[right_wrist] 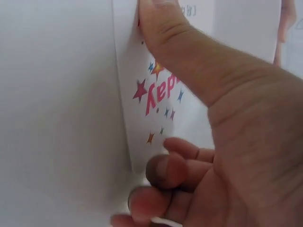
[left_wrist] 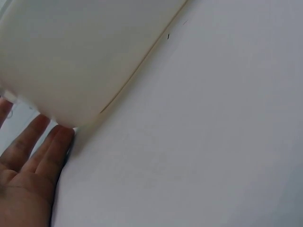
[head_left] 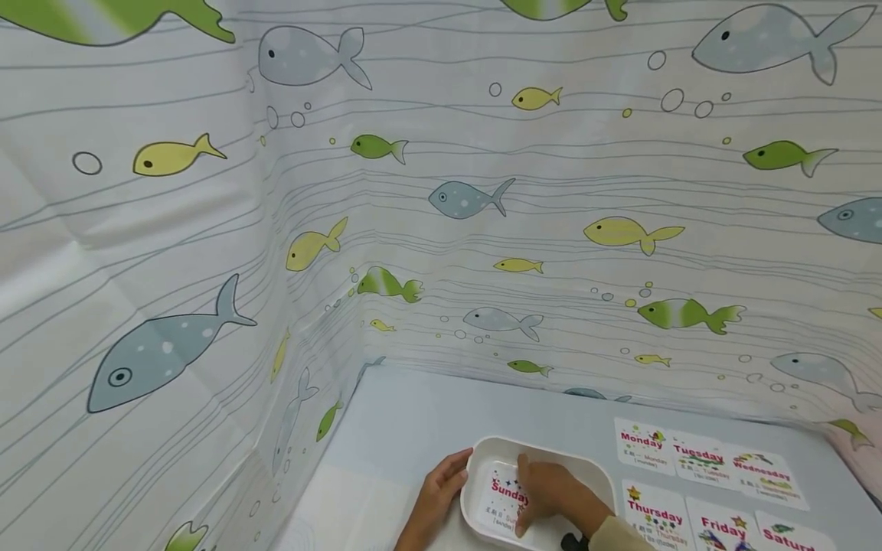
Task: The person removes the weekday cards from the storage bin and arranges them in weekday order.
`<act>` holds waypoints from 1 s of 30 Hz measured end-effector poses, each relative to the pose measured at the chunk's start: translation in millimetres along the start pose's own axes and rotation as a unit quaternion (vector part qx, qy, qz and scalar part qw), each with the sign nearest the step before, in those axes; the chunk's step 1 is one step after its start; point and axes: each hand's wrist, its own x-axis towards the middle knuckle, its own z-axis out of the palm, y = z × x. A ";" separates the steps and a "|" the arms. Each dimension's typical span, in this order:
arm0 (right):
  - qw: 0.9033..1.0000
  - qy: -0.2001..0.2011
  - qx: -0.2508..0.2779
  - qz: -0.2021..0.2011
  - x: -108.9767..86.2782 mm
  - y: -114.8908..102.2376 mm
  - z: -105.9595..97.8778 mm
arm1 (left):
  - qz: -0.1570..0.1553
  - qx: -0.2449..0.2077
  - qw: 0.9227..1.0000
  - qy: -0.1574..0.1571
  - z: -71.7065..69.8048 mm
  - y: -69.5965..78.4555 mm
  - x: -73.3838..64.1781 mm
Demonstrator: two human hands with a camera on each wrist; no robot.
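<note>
In the head view, a white plastic tray (head_left: 544, 446) sits on the table, with a white "Sunday" card (head_left: 491, 511) inside it. My right hand (head_left: 550, 491) reaches down into the tray over the card. The right wrist view shows the thumb (right_wrist: 165, 28) on the card and curled fingertips (right_wrist: 154, 203) by its end, gripping it between them. At the tray's left side is my left hand (head_left: 434, 493). Its extended fingers (left_wrist: 57, 146) touch the outside of the tray wall, as the left wrist view shows.
Right of the tray lie day cards in two rows: Monday (head_left: 644, 451), Tuesday (head_left: 701, 463) and Wednesday (head_left: 765, 482) behind, Thursday (head_left: 654, 520), Friday (head_left: 720, 524) and a partly cut-off Saturday card (head_left: 792, 536) in front. A fish-patterned curtain (head_left: 455, 252) encloses the pale table (head_left: 406, 413).
</note>
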 end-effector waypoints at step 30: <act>0.991 0.035 0.127 -0.032 -5.5 -6.7 -25.0 | -0.008 0.019 1.000 0.007 1.1 -0.1 -0.7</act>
